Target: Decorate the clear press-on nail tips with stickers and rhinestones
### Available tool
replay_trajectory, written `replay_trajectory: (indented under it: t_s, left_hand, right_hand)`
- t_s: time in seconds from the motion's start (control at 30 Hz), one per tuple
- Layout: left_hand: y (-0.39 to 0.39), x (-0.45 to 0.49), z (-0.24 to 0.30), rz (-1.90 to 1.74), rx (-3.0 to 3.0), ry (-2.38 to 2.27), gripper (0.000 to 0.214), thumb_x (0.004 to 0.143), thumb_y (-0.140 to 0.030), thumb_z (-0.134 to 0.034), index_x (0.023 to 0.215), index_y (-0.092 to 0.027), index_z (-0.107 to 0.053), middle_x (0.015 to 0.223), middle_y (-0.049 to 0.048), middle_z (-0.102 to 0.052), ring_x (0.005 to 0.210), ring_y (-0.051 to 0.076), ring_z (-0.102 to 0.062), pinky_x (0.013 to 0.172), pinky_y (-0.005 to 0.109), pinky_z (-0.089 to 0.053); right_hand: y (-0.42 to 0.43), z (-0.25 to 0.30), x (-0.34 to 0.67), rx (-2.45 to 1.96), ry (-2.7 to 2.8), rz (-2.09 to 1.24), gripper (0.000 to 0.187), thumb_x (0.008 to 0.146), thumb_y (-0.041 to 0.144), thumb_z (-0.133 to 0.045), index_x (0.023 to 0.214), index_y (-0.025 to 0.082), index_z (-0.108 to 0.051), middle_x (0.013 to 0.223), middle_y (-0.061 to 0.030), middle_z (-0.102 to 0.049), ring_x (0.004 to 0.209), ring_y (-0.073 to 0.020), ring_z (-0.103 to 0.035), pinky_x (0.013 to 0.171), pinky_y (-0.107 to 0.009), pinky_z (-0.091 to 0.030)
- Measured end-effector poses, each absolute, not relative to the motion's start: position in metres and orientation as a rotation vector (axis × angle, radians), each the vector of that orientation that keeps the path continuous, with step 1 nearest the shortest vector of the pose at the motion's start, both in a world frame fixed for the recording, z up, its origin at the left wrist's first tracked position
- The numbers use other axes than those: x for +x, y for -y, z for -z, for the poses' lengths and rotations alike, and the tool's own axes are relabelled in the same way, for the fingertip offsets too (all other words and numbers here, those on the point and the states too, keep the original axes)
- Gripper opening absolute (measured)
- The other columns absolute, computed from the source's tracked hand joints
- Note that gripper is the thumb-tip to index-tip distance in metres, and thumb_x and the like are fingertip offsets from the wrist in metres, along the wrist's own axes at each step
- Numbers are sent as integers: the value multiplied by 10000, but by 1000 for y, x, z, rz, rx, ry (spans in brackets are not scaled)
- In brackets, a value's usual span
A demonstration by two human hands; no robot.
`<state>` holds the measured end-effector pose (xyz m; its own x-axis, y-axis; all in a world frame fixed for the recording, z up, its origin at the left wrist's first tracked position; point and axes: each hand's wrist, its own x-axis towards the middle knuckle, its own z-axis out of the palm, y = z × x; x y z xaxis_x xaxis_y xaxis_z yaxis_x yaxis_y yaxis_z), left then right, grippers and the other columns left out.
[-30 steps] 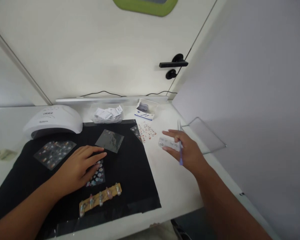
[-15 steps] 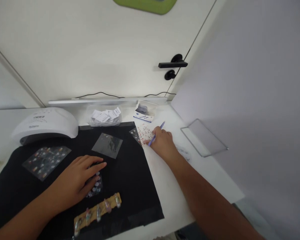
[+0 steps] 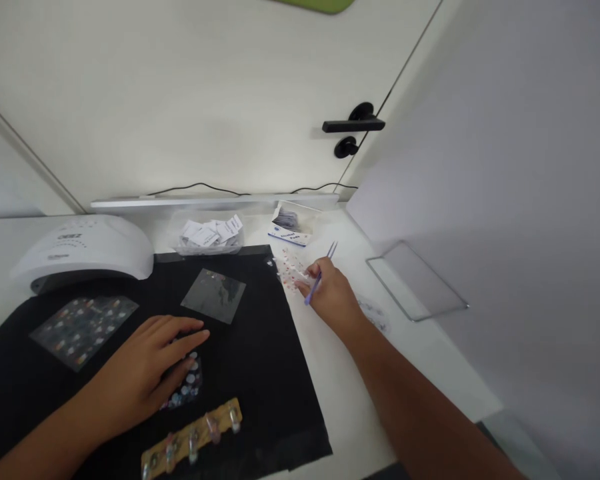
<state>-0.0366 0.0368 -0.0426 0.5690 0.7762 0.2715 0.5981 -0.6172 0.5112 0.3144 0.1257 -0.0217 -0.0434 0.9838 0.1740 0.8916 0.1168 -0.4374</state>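
The right hand (image 3: 333, 295) holds purple tweezers (image 3: 320, 275) pinched between its fingers, tips pointing up and away, while its fingertips rest on a clear sticker sheet (image 3: 291, 267) lying on the white counter (image 3: 345, 393) just beside the edge of the black mat (image 3: 260, 360).

The left hand (image 3: 153, 363) lies flat, fingers together, pressing down a second sticker sheet (image 3: 187, 385) on the mat.

Handling, as judged:
1. Sticker sheets are thin, light and floppy; a sheet is likely to slide on the smooth counter unless pinned down.
2. Single stickers are small and tacky; lift each at an edge with the tweezer tips, not by the face.
3. Tweezers are stiff and light; grip at mid-shaft.

Surroundings: a strip of nail tips (image 3: 193, 440) lies near the mat's front edge, a white nail lamp (image 3: 83, 250) stands at rear left, and a door handle (image 3: 353, 125) is behind the counter.
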Motion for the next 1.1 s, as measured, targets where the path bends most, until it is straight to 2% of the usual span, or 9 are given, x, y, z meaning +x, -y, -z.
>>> replay_trajectory:
  t_s: [0.1,0.17,0.27,0.47,0.63,0.8,0.93,1.0,1.1]
  left_hand:
    - [-37,-34,38,-824,2207,-1095,450,943,-151,-578,1329,-377,-627,1325,51,-640,1215,281,-574,1039,468,-424]
    - [-36,-32,34,-908,2080,-1107,435,958,-175,-566,1340,-379,-612,1351,51,-609,1248,268,-553,1071,460,-417]
    - [-34,-28,28,-1030,1824,-1136,439,975,-240,-565,1402,-338,-538,1375,75,-579,1245,252,-557,1080,456,-432]
    - [-30,-14,19,-1190,1384,-989,497,912,-488,-635,1335,-232,-584,1315,122,-652,1240,299,-599,1016,446,-493]
    - [-26,-10,20,-1284,1216,-860,363,883,-478,-704,1072,-170,-682,1010,66,-713,960,217,-680,887,388,-551]
    - [-30,-14,28,-1280,1128,-829,230,971,-336,-626,1069,-130,-652,1027,57,-684,877,182,-676,783,375,-587]
    - [-36,-15,27,-1264,1048,-784,236,901,-365,-713,894,-139,-648,840,13,-682,722,135,-649,690,292,-567]
    - [-36,-14,24,-1257,1010,-757,281,830,-394,-780,821,-155,-633,787,4,-691,651,118,-638,627,249,-550]
    - [-35,-11,21,-1228,966,-734,274,806,-382,-798,806,-171,-623,728,-9,-693,567,108,-629,530,212,-529]
  right_hand:
    - [-113,17,305,-1614,1961,-299,323,961,338,-621,1236,169,-610,1236,-98,-657,1032,-231,-678,865,-439,-596]
    - [-101,11,292,-1458,1941,-285,215,912,335,-675,1045,179,-610,1030,-76,-705,862,-198,-683,776,-379,-591]
    - [-83,-1,263,-1260,1901,-277,268,839,285,-701,856,254,-435,882,-39,-705,740,-189,-673,694,-338,-557]
    - [-61,-21,207,-1033,1919,-331,326,808,264,-685,833,273,-360,808,0,-692,630,-156,-641,586,-278,-517]
    - [-55,-16,185,-922,1951,-351,320,802,231,-697,852,271,-383,810,-10,-679,676,-176,-665,633,-304,-540]
    - [-65,0,194,-757,1900,-388,421,772,377,-790,844,279,-387,965,-88,-761,912,-282,-722,794,-447,-573]
    - [-77,10,206,-588,1754,-410,266,966,538,-476,887,285,-475,729,-47,-744,778,-286,-721,766,-500,-566]
    - [-79,13,208,-502,1655,-388,376,1002,582,-316,972,297,-558,631,-19,-695,619,-263,-679,723,-500,-554]
    - [-75,11,209,-406,1568,-372,493,993,631,-269,1075,344,-662,602,5,-658,493,-222,-613,689,-479,-543]
